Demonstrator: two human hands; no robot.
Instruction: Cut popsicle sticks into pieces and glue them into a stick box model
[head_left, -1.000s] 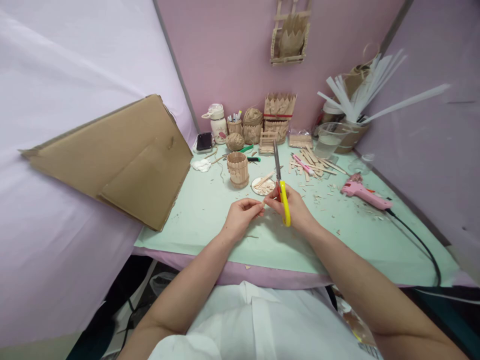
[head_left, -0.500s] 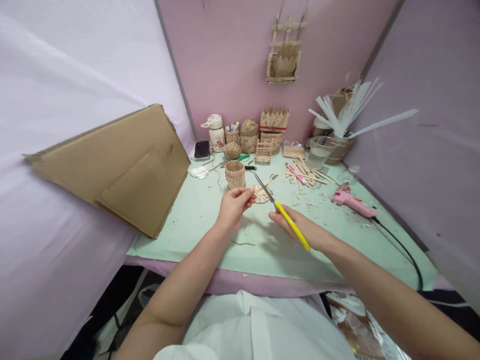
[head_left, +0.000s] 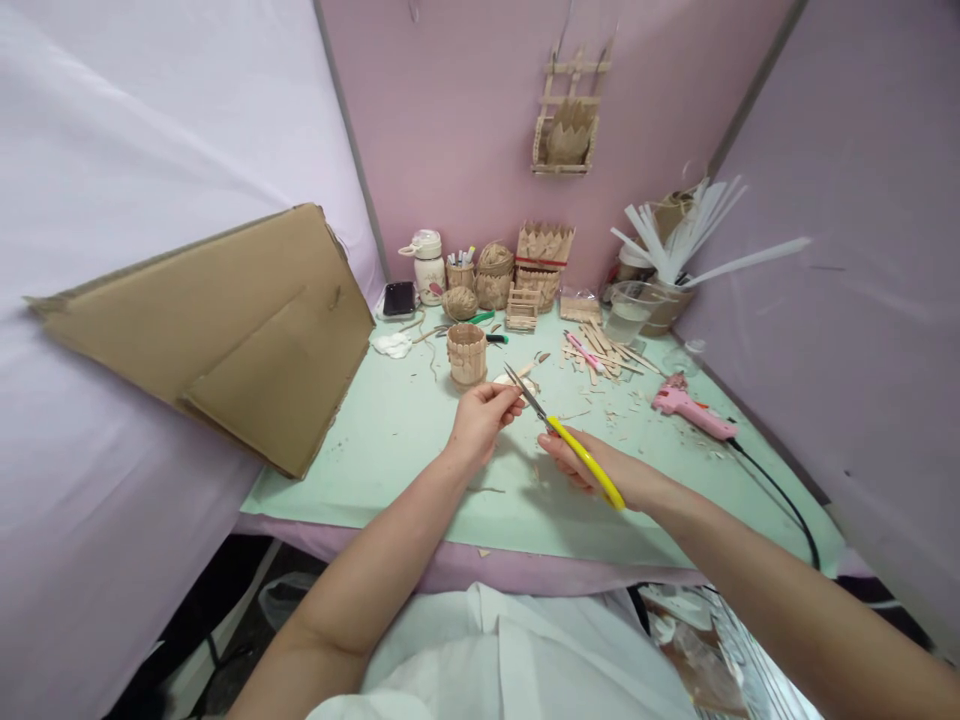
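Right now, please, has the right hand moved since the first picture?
Yes, the right hand has moved away from the wooden cup, toward the front table edge.

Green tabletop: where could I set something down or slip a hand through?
The widest bare patch lies between the cardboard and the left hand, with only small specks. Another lies between the right forearm and the glue gun. It's crowded along the back, from phone to plastic cup, and around the wooden sticks.
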